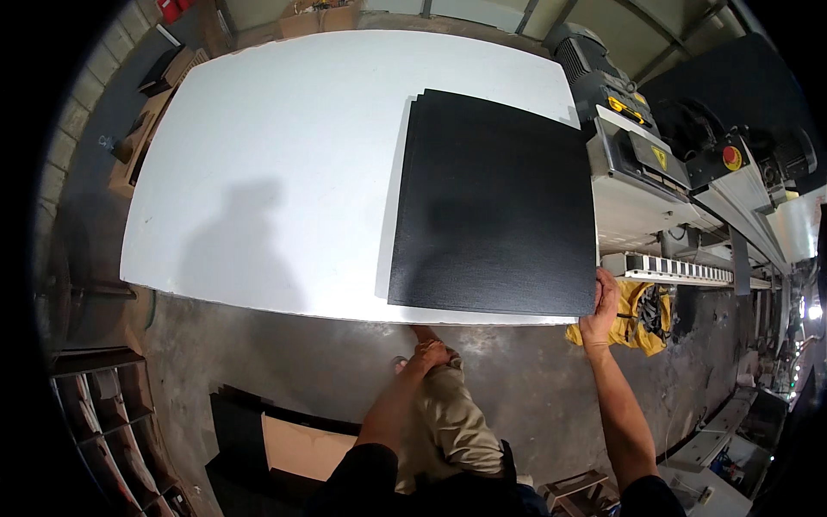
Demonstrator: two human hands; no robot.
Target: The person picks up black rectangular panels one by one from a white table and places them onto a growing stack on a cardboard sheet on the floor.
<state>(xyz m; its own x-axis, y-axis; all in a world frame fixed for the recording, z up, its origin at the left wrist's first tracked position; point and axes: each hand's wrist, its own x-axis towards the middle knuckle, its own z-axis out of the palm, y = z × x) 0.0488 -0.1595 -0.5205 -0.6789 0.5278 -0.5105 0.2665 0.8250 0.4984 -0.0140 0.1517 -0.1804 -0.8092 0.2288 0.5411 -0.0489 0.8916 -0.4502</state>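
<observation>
A stack of large black textured panels [495,207] lies on the right part of a big white table [284,172]. My right hand [599,308] grips the stack's near right corner, fingers curled over the edge. My left hand [428,353] hangs below the table's front edge, near my knee, fingers closed with nothing visible in them. The panels' far edges are slightly fanned, showing more than one sheet.
A grey machine [642,164] with a red button and a roller rail [680,271] stands right of the table. A yellow cloth [633,323] lies under the rail. Black and tan boards [276,439] lean on the concrete floor at the lower left. Shelving [103,414] sits at the left.
</observation>
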